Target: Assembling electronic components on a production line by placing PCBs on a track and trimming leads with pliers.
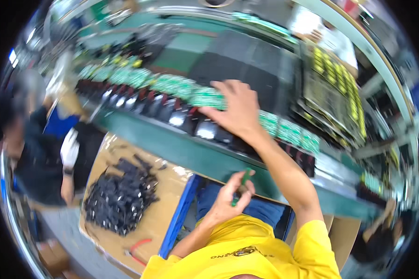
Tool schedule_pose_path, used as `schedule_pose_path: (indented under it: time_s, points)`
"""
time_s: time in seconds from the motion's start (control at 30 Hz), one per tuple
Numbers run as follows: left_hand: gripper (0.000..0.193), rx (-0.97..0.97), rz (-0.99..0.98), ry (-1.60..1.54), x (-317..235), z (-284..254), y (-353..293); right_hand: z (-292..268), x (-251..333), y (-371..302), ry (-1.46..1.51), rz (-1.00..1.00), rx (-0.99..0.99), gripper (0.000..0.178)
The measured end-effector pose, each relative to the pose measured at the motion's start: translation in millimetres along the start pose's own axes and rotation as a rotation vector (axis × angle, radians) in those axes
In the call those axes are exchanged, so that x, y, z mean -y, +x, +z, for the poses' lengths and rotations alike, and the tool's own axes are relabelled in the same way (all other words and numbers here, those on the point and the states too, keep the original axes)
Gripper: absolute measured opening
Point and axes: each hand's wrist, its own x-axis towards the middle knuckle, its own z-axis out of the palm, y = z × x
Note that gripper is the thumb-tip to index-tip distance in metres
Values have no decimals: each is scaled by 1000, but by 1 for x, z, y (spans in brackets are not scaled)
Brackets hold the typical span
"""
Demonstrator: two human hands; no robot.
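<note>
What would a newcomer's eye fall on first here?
Probably the row of green circuit boards across the bench, with the right hand spread over it. Next, the heap of black pieces on the cardboard at lower left. Then the left hand, low in the middle, holding a green object.

Circuit boards (170, 86) crowd both sides of right hand's (241, 108) fingers. Open lane: green bench strip (209, 160) ahead of left hand's (226, 202) fingers.

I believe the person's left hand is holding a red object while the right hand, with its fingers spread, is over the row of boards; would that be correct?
Not quite: the head view shows that the object in the left hand is green, not red. The right hand, fingers spread, is indeed over the row of boards.
</note>
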Motion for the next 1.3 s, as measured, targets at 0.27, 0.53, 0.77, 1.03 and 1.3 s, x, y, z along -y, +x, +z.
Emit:
schedule_pose_path:
  time_s: [0.27, 0.53, 0.77, 1.03, 1.3]
  points:
    - [60, 280, -62, -30, 15, 65, 18, -131, -48, -42, 24, 55, -203, 71]
    - [57, 729, -97, 69, 38, 174, 55, -432, -308, -323, -669, 950, -511, 47]
    - [53, 691, -321, 112, 73, 202, 65, -575, -455, -532, -1126, 1451, -376, 44]
    - [52, 613, -349, 219, 75, 207, 65, -568, -483, -543, -1185, 1500, -168, 40]
    - [50, 699, -212, 271, 72, 208, 68, -500, -392, -495, -1057, 1149, -94, 42]
